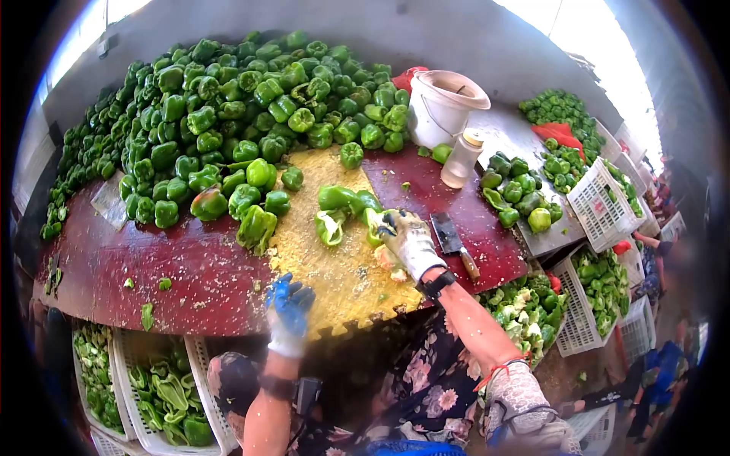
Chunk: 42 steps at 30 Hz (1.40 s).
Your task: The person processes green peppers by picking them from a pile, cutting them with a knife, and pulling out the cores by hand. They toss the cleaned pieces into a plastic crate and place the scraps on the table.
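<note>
My left hand, in a blue and white glove, hovers over the front edge of the yellow board. Its fingers are apart and nothing is in them. My right hand, gloved in white with dark fingertips, is closed on a cut bell pepper piece; the grip is partly hidden. More cut bell pepper lies just left of it, the pale inside showing. A pale pepper core lies below the right hand. To the right, a cleaver with a wooden handle rests on the red tabletop.
A big heap of green bell peppers covers the back. A white bucket and a clear jar stand at back right. Crates hold pepper pieces at lower left and right. Other people are at far right.
</note>
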Each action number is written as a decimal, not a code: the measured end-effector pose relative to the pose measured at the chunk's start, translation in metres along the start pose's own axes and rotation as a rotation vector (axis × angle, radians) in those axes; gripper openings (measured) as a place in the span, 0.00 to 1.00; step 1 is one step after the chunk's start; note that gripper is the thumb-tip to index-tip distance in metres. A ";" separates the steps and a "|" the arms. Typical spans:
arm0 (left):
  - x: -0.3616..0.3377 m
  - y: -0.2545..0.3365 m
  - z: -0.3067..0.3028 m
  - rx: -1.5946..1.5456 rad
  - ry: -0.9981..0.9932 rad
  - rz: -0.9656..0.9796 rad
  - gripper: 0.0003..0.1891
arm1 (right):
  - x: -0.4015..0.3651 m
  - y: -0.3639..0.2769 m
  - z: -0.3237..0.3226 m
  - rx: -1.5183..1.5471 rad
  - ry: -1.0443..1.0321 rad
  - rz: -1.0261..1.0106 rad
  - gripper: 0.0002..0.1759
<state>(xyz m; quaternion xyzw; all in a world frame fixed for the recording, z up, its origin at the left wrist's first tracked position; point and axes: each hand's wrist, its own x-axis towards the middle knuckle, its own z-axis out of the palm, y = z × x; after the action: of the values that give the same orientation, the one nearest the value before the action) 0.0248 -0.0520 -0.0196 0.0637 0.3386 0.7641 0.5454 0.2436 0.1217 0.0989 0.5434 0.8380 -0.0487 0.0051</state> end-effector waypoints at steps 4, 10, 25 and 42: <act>0.000 -0.002 0.002 0.019 0.004 -0.035 0.18 | 0.028 0.020 0.043 0.063 0.585 0.118 0.36; 0.001 0.001 0.009 0.106 0.037 -0.049 0.19 | 0.044 0.009 0.018 0.798 -0.110 0.161 0.39; 0.001 -0.009 0.022 0.297 -0.049 -0.091 0.19 | 0.021 -0.034 0.073 0.426 -0.217 -0.491 0.45; 0.004 -0.014 0.009 0.315 -0.070 -0.076 0.16 | -0.029 -0.063 0.072 1.091 -0.160 -0.421 0.23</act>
<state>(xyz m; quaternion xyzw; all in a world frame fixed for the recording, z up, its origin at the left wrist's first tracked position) 0.0383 -0.0424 -0.0222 0.1624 0.4372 0.6776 0.5686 0.1951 0.0641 0.0341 0.2841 0.7787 -0.5136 -0.2218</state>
